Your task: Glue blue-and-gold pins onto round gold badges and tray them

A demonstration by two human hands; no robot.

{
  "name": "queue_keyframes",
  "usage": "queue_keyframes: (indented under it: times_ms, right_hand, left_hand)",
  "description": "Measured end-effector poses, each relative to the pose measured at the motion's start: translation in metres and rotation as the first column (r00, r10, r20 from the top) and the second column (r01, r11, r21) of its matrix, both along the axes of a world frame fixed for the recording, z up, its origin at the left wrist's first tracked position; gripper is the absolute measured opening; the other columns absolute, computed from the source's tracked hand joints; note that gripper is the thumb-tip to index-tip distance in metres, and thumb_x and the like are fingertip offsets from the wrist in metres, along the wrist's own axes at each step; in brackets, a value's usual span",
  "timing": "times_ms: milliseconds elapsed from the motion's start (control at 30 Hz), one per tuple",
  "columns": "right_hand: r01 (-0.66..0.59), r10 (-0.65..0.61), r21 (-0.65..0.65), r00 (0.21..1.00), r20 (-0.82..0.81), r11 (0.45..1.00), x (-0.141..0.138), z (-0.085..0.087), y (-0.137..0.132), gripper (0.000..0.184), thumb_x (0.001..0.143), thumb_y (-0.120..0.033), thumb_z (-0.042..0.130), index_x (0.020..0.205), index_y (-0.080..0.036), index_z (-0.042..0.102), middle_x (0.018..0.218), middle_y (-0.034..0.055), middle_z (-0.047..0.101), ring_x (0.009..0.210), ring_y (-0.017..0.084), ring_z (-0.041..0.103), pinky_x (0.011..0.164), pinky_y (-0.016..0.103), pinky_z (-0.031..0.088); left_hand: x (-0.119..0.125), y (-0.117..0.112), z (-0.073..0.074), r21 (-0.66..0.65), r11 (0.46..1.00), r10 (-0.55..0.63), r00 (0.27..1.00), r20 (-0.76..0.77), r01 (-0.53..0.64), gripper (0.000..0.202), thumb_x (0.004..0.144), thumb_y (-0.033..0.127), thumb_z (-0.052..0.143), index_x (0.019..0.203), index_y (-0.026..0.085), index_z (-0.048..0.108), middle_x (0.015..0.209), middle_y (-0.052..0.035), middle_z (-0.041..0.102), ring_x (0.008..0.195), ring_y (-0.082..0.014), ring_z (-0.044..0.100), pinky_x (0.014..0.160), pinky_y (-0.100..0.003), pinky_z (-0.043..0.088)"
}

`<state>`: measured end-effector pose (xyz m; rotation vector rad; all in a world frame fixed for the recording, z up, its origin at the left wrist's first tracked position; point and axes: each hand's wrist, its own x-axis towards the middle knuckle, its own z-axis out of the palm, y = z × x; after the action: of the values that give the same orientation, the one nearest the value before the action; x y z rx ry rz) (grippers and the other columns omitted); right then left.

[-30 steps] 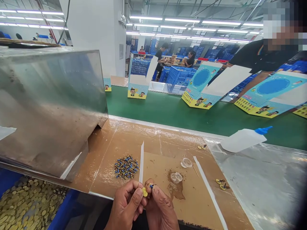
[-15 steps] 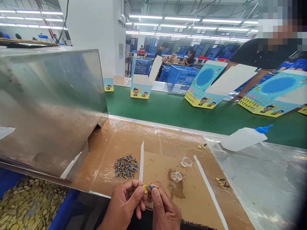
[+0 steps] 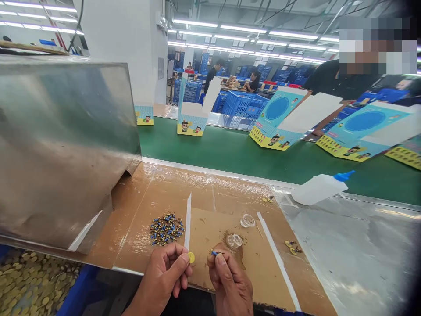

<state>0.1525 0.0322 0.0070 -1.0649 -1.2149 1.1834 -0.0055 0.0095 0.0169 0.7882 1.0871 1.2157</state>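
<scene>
My left hand [image 3: 167, 272] pinches a small round yellow disc [image 3: 191, 257] between thumb and forefinger. A short way to its right, my right hand [image 3: 228, 276] holds a tiny blue figurine [image 3: 215, 253] by its dark end. Disc and figurine are apart. Beyond my left hand lies a pile of similar small figurines [image 3: 166, 229]. Past my right hand, a clear shallow dish [image 3: 234, 241] sits in a wet brown stain on the cardboard [image 3: 207, 228]. Another clear round piece [image 3: 247, 220] and a thin wooden stick [image 3: 259, 229] lie behind it.
Figurines on discs [image 3: 292, 248] lie at the right. A white squeeze bottle [image 3: 317, 189] rests near the green conveyor belt [image 3: 213, 149], which carries printed boxes [image 3: 276, 116]. A metal housing [image 3: 66, 149] stands left, above a blue bin of yellow discs [image 3: 33, 281]. A person stands across the belt.
My hands have moved apart, separating the yellow disc from the figurine. The disc's face now shows more fully. The whole view has shifted slightly.
</scene>
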Motion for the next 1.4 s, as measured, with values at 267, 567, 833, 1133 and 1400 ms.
queue_keyframes:
  times_ms: [267, 567, 833, 1133, 1400]
  right_hand:
    - [-0.027, 0.006, 0.028, 0.82, 0.572, 0.999, 0.076, 0.038, 0.028, 0.047, 0.106, -0.057, 0.045, 0.072, -0.025, 0.04, 0.069, -0.0038, 0.039, 0.062, 0.016, 0.039, 0.057, 0.028, 0.033]
    - [-0.081, -0.051, 0.1, 0.466, 0.883, 0.992, 0.113, 0.03, 0.062, 0.046, 0.106, -0.051, 0.041, 0.069, -0.027, 0.03, 0.06, -0.0066, 0.035, 0.052, 0.014, 0.039, 0.052, 0.029, 0.028]
    - [-0.088, -0.017, 0.057, 0.402, 0.915, 0.995, 0.111, 0.028, 0.075, 0.047, 0.105, -0.052, 0.041, 0.067, -0.027, 0.03, 0.058, -0.0064, 0.034, 0.051, 0.014, 0.038, 0.051, 0.028, 0.029]
    - [-0.101, -0.003, 0.042, 0.363, 0.932, 0.994, 0.107, 0.032, 0.079, 0.046, 0.103, -0.049, 0.044, 0.066, -0.027, 0.03, 0.058, -0.006, 0.032, 0.051, 0.014, 0.038, 0.05, 0.029, 0.029]
    - [-0.126, -0.029, 0.077, 0.348, 0.937, 0.989, 0.106, 0.03, 0.079, 0.046, 0.104, -0.048, 0.045, 0.066, -0.027, 0.028, 0.057, -0.0067, 0.031, 0.049, 0.013, 0.036, 0.049, 0.029, 0.027]
  left_hand:
    - [0.045, 0.015, -0.022, 0.006, 0.973, -0.223, 0.954, -0.202, 0.229, 0.044, 0.099, 0.058, 0.053, 0.083, 0.018, 0.057, 0.07, 0.0014, 0.055, 0.057, -0.0109, 0.049, 0.051, -0.021, 0.037]
    - [0.053, 0.022, -0.04, 0.224, 0.939, -0.103, 0.833, -0.543, 0.262, 0.03, 0.102, 0.035, 0.045, 0.079, 0.019, 0.056, 0.069, -0.0001, 0.056, 0.064, -0.0141, 0.051, 0.06, -0.026, 0.035]
    - [0.053, 0.019, -0.045, 0.327, 0.919, -0.021, 0.855, -0.518, 0.22, 0.019, 0.098, 0.022, 0.051, 0.08, 0.021, 0.055, 0.068, 0.0009, 0.059, 0.061, -0.0132, 0.056, 0.058, -0.025, 0.038]
    - [0.049, 0.021, -0.036, 0.334, 0.911, -0.029, 0.844, -0.536, 0.243, 0.017, 0.098, 0.021, 0.05, 0.081, 0.021, 0.056, 0.068, 0.0007, 0.061, 0.059, -0.0124, 0.058, 0.057, -0.023, 0.039]
    - [0.049, 0.021, -0.035, 0.351, 0.906, -0.026, 0.858, -0.513, 0.237, 0.016, 0.097, 0.021, 0.051, 0.082, 0.02, 0.057, 0.071, -0.0009, 0.064, 0.062, -0.0131, 0.059, 0.058, -0.023, 0.04]
